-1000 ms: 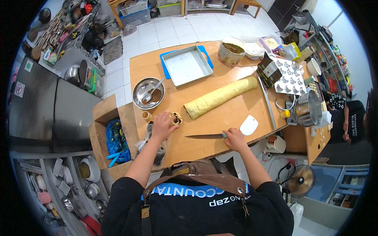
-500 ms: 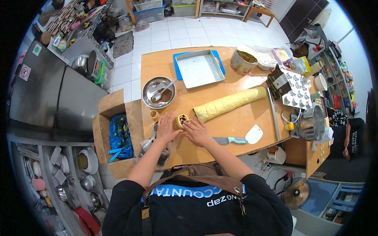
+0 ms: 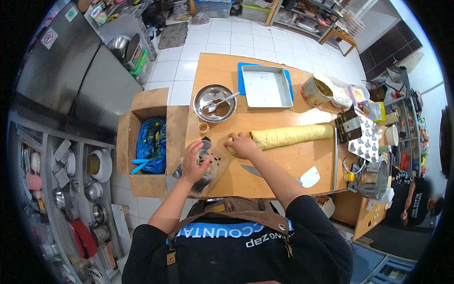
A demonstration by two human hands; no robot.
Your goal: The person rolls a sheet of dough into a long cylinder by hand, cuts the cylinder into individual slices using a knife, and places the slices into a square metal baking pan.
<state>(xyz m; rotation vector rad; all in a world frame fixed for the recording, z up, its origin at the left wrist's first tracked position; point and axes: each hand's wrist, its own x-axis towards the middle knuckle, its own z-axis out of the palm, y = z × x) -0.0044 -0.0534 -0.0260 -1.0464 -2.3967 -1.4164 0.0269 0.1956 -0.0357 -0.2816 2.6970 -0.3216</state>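
"While the person works with both bare hands, what takes up most room?"

"Wooden table (image 3: 265, 118), directly before them. Then a cardboard box (image 3: 176, 142), flaps open, by its left edge."

"Next down?"

"Long yellow roll (image 3: 291, 136), lying crosswise on the table, right of the hands. Beyond it, a square metal tray (image 3: 267, 87), with nothing but its own pale floor showing. Near the left hand, a clear plastic bag (image 3: 204, 182), dark contents. Farther off, a steel bowl (image 3: 201, 102), brown stuff at the bottom."

"Knife?"

"Lying flat. Blade (image 3: 250, 169) shows on one side of the right forearm; the forearm crosses over the rest. Spoon (image 3: 222, 102) leaning in the bowl."

"And the hands?"

"Left hand (image 3: 193, 163) over the bag, thumb apart from the fingers; whether it grips anything, I cannot tell. Right hand (image 3: 245, 146) just beside the roll's left end, fingers curled."

"Curled on what?"

"Smaller things first need the white scraper (image 3: 309, 177), right of the forearm. Then it: a short cut piece (image 3: 230, 147) of roll, gripped, mostly covered by the fingers."

"Smallest?"

"Little jar (image 3: 203, 128) near the bowl; then dark crumbs (image 3: 216, 159) between the hands."
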